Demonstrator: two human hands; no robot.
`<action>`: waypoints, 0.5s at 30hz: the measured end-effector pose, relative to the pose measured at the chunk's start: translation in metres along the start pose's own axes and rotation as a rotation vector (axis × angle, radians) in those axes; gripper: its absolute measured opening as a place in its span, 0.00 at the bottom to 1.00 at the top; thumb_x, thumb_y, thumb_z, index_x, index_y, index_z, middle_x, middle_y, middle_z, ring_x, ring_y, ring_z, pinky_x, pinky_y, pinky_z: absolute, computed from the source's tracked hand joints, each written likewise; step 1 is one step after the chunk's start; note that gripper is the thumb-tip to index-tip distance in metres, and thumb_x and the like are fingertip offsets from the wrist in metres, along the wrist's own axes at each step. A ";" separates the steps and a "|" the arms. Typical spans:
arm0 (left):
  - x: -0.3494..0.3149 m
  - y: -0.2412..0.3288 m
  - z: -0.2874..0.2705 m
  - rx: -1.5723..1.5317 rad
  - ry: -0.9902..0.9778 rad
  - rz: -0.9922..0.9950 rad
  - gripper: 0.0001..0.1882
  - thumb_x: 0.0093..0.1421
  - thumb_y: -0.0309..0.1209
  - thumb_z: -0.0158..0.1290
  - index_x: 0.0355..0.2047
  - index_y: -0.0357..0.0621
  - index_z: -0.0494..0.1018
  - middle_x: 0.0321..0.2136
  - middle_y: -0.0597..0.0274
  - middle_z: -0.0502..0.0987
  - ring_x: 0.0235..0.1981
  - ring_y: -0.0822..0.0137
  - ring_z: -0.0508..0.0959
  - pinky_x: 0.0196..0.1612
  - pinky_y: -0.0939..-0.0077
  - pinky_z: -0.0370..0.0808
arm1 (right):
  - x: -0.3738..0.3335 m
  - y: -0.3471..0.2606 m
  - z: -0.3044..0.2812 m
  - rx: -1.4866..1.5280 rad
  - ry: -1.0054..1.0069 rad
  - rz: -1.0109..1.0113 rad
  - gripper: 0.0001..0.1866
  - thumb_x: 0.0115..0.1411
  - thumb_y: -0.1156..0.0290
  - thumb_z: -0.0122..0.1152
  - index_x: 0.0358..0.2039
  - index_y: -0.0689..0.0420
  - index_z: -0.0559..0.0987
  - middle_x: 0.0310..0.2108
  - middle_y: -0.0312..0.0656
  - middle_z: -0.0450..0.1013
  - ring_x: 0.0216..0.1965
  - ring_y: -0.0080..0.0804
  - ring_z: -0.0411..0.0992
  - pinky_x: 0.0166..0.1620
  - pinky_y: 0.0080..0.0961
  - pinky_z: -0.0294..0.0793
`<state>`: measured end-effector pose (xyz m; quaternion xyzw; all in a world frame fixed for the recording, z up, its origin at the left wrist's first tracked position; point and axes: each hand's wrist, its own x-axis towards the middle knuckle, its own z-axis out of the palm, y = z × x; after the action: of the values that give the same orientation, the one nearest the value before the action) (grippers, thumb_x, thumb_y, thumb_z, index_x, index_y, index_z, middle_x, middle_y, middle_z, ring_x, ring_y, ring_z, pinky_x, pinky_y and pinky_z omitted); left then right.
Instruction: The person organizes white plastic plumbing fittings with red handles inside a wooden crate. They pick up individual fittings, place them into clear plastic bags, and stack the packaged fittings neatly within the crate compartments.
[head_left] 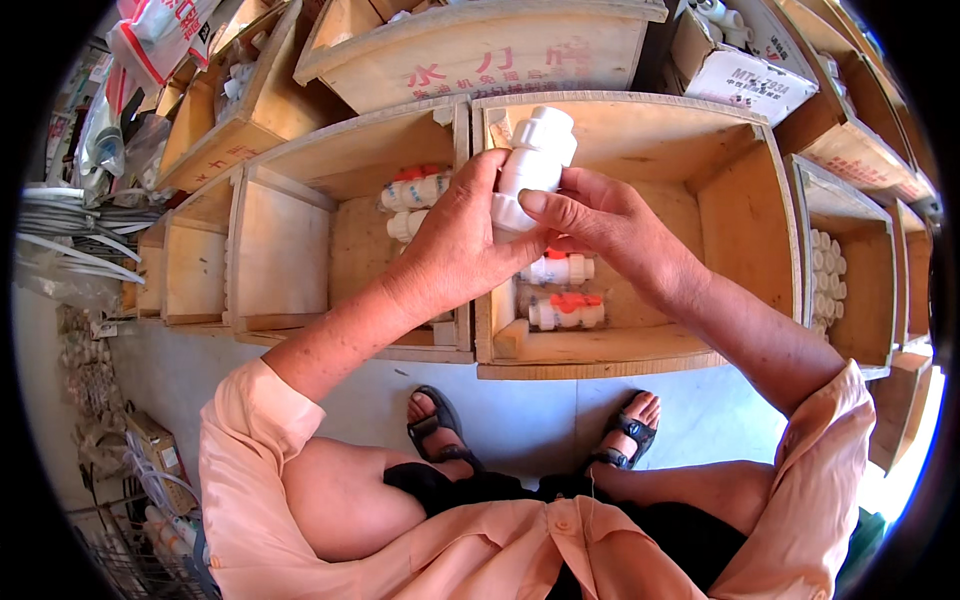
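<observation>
A white plastic pipe valve [533, 168] is held up and tilted over the inner wall of a wooden box [640, 357]. My left hand [465, 235] is closed round its lower left side. From the other side my right hand [610, 220] grips it, the thumb lying across its lower collar. Below my hands in the same box lie a ball valve [557, 268] and another ball valve [567, 311], both white with red handles. More white valves [415, 190] with red handles lie in the left box, partly hidden by my left hand.
Wooden boxes stand in rows around me. A large printed wooden box [490, 55] is at the back, with a white carton [740, 70] of white fittings to its right. White fittings [828, 275] fill part of a right-hand box. Coiled grey tubing [80, 235] is at far left.
</observation>
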<state>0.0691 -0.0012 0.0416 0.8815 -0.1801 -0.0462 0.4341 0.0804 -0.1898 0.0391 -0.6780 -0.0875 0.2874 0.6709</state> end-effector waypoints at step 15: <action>-0.023 -0.012 0.034 0.302 -0.423 0.287 0.17 0.53 0.35 0.58 0.42 0.45 0.73 0.33 0.59 0.76 0.34 0.61 0.77 0.39 0.66 0.73 | 0.040 0.113 -0.082 0.049 0.217 0.482 0.26 0.50 0.57 0.69 0.46 0.58 0.74 0.36 0.39 0.76 0.35 0.28 0.75 0.40 0.28 0.76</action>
<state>0.0426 -0.0122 0.0096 0.8725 -0.3940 -0.1399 0.2529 0.1245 -0.2493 -0.0854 -0.6898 0.1558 0.3663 0.6047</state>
